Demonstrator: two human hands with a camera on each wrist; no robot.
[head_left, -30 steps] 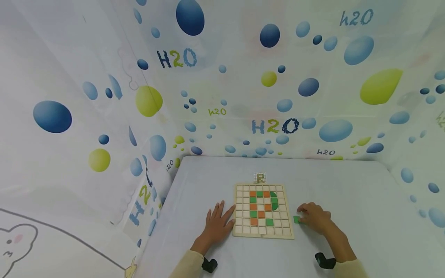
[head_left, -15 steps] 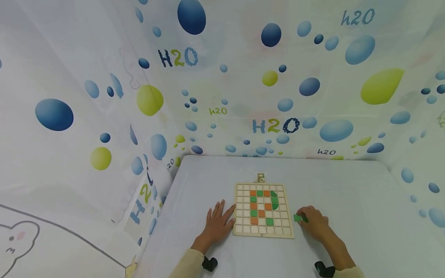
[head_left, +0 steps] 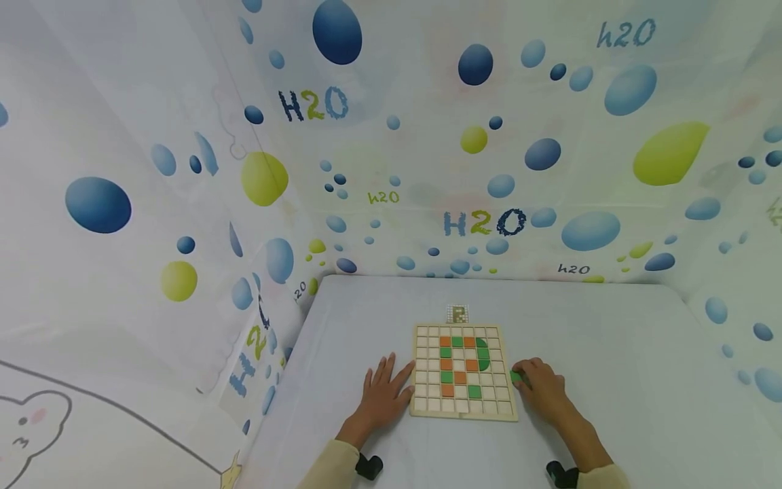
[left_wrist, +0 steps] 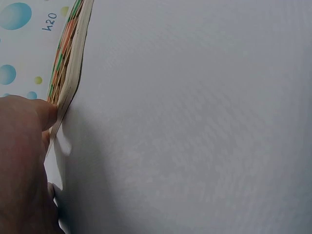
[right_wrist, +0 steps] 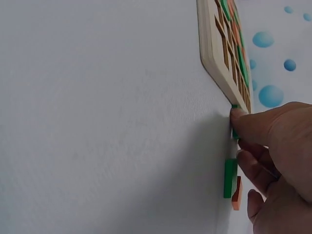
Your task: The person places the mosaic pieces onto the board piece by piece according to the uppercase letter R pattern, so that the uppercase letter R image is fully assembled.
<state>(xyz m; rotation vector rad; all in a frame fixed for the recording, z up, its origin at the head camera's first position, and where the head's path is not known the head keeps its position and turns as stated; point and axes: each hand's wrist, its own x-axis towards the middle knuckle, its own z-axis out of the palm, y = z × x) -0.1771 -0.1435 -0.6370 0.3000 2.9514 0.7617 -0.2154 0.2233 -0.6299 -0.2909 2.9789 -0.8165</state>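
Note:
A wooden grid board (head_left: 429, 405) lies on the table, with orange and green tiles (head_left: 447, 365) set in several of its squares. Fingers spread, my left hand (head_left: 382, 401) rests on the table and touches the board's left edge. At the board's right edge, my right hand (head_left: 546, 390) pinches a small green tile (right_wrist: 235, 127) between thumb and finger. The right wrist view also has a second green tile (right_wrist: 230, 178) and an orange tile (right_wrist: 237, 194) below the fingertips; whether those touch the hand I cannot tell.
A small pattern card (head_left: 457, 313) lies just beyond the board's far edge. The table (head_left: 342, 326) has a white cover. Behind it hangs a white backdrop (head_left: 415, 170) printed with blue and lime drops.
My right hand has closed its fingers on a green tile and moved left with it, up to the board's right edge. The left hand and the board have stayed in place.

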